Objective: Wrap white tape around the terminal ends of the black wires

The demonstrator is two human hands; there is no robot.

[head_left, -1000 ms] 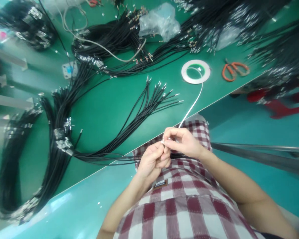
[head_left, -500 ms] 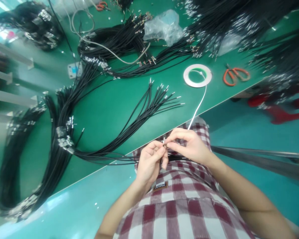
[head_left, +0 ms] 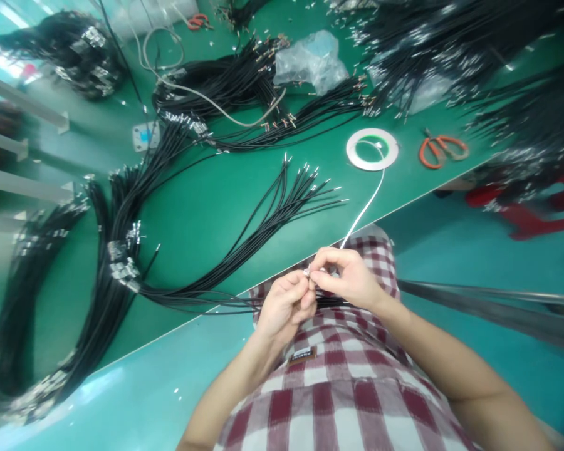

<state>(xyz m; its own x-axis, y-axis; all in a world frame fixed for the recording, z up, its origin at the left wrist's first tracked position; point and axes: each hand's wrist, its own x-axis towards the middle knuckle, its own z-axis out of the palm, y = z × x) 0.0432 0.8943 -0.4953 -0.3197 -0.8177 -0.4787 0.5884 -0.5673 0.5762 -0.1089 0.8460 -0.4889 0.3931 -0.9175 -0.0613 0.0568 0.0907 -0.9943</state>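
My left hand (head_left: 286, 305) is closed over my lap, thumb and forefinger pinched at a small pale tip. Thin black cables (head_left: 232, 303) run from the table into this hand, and the exact grip is partly hidden by the fingers. Touching those fingertips, my right hand (head_left: 350, 277) is closed in a pinch on a narrow white tape strip (head_left: 363, 213). The strip leads back to a white tape roll (head_left: 389, 150) with a green inner ring, lying flat on the table. A fan of black cables with bare metal tips (head_left: 272, 216) lies just beyond my hands.
Orange-handled scissors (head_left: 444, 151) lie right of the roll. Coiled black cable bundles (head_left: 113, 282) cover the left side of the green table (head_left: 192, 207). More cables (head_left: 432, 50) and a clear plastic bag (head_left: 313, 62) lie at the back. A red stool (head_left: 540, 210) stands at right.
My right fingers have closed in over the small white piece at the left fingertips. The tape strip's near end has shifted left. The view has tilted slightly.
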